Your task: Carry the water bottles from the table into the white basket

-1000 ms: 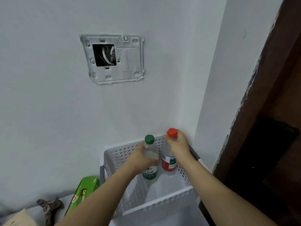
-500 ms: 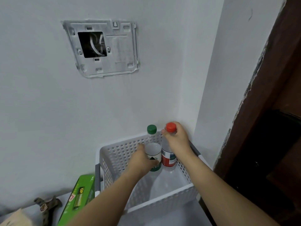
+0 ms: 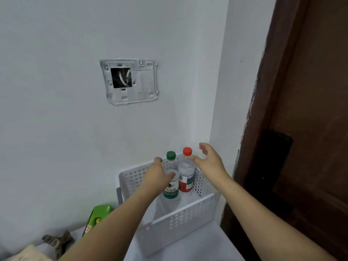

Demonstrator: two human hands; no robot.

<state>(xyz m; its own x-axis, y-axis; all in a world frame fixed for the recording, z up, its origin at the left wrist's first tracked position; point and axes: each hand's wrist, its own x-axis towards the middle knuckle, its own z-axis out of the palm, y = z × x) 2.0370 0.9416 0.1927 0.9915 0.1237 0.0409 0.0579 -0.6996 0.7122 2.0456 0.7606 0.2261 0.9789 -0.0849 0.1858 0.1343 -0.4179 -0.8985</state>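
At the far left bottom corner lie a pale bundle and a brownish object (image 3: 57, 240), both too blurred and cut off to identify. Beside them a green pack (image 3: 98, 216) leans at the wall, its lower part hidden behind the left forearm.

The left hand (image 3: 160, 174) reaches over the basket (image 3: 180, 221) with its back to the camera. Its fingers are spread loosely, the fingertips (image 3: 158, 159) up beside the green cap; the palm lies in front of the green-cap bottle (image 3: 171, 187) and hides part of its shoulder. Whether the palm touches the bottle cannot be told, but no finger curls round it.

The green-cap bottle stands upright at the back of the basket, clear-bodied with a green and white label. Touching or just beside it on the right stands the red-cap bottle (image 3: 186, 176), also upright, clear with a red and white label. Both caps rise above the back rim.

The right hand (image 3: 209, 160) hangs just right of the red cap, fingers apart and relaxed, holding nothing; thumb and forefinger form a wide gap facing the bottle neck.

The basket is white and perforated, standing on a white table (image 3: 197, 247) in the wall corner. Its left wall is partly hidden by the left arm.
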